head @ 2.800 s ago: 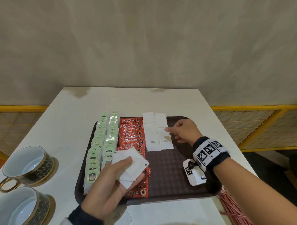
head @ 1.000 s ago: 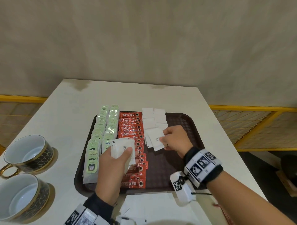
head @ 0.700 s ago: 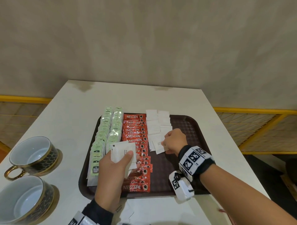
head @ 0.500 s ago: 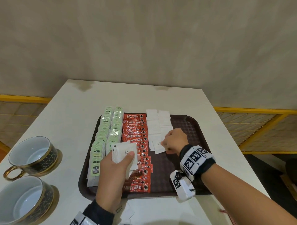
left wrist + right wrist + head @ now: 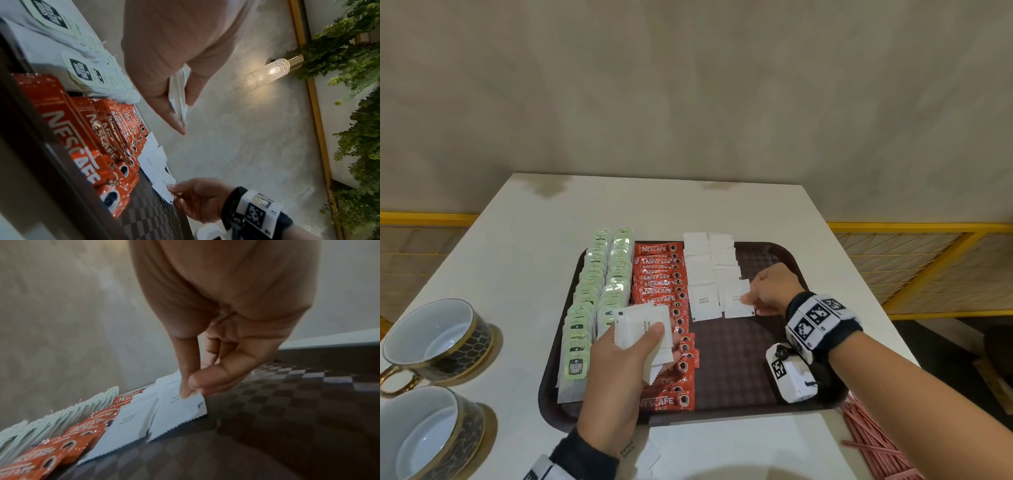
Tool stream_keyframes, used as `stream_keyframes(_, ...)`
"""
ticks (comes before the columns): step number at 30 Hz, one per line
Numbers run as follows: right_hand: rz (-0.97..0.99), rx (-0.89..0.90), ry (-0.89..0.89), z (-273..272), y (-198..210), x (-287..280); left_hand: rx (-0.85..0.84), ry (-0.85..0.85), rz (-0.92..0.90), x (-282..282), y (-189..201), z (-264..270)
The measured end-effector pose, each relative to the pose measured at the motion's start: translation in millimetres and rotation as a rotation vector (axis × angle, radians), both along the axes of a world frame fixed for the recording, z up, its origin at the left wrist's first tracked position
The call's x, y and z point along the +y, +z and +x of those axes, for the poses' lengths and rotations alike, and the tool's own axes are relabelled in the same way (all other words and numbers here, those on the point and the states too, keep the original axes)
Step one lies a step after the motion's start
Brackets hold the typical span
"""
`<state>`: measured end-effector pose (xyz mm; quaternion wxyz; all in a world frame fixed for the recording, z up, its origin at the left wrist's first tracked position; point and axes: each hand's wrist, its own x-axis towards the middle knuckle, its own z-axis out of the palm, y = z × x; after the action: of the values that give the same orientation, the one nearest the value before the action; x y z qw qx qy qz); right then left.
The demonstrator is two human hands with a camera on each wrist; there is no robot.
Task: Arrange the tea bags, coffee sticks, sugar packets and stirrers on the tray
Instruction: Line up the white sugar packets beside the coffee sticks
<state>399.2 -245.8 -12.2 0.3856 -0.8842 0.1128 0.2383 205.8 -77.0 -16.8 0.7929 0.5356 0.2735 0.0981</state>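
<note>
A small bunch of sugar packets (image 5: pixel 642 329) is held in the left hand (image 5: pixel 619 370), with the thumb pressed on top and the fingers curled under. One sugar packet (image 5: pixel 736 301) is pinched at its edge by the thumb and a finger of the right hand (image 5: pixel 770 291), and its near end looks to be resting on the brown tray (image 5: pixel 739 370). This packet lies at the near end of the right sugar row, just beside the packet at the end of the left row (image 5: pixel 703 301). Its long side points away from the person, the same way as the rows. The bare part of the tray is found right under and beside the right hand, so that hand is nearer to the next spot. The spare packets are waiting a little to the left of it, over the red coffee sticks (image 5: pixel 659 284). The green tea bags (image 5: pixel 599 291) are lined up further left. The red stirrers (image 5: pixel 876 442) are off the tray, on the table by the right arm.
</note>
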Motion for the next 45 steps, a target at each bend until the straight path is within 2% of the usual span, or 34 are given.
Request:
stream_keyframes(7,-0.148,-0.075,0.139,-2,0,11,-0.02,-0.02,-0.066,-1,5,1)
stream_keyframes(10,-0.266,-0.244,0.236,-7,3,10,-0.034,-0.043,-0.199,-1,10,3)
stream_keyframes(13,-0.23,-0.404,0.486,-17,4,17,-0.034,-0.051,-0.295,1,12,4)
stream_keyframes(16,-0.37,-0.433,0.775,-23,2,27,-0.032,-0.06,-0.345,1,11,5)
stream_keyframes(19,-0.495,-0.444,0.922,-25,-1,35,-0.039,-0.072,-0.369,1,11,3)
stream_keyframes(25,-0.577,-0.444,0.96,-26,-5,40,-0.03,-0.064,-0.388,4,10,0)
stream_keyframes(28,-0.565,-0.457,0.949,-27,-2,40,-0.03,-0.064,-0.463,4,15,1)
stream_keyframes(31,-0.393,-0.461,0.856,-30,10,39,-0.05,-0.102,-0.585,5,20,5)
stream_keyframes(34,0.061,-0.459,0.677,-45,29,38,-0.066,-0.168,-0.582,5,20,7)
stream_keyframes(36,0.305,-0.361,0.606,-58,41,37,-0.069,-0.2,-0.504,3,19,9)
stream_keyframes(40,0.377,-0.255,0.641,-72,45,29,-0.076,-0.257,-0.39,-4,19,9)
stream_keyframes(45,0.469,-0.213,0.492,-70,46,13,-0.079,-0.276,-0.397,-9,18,6)
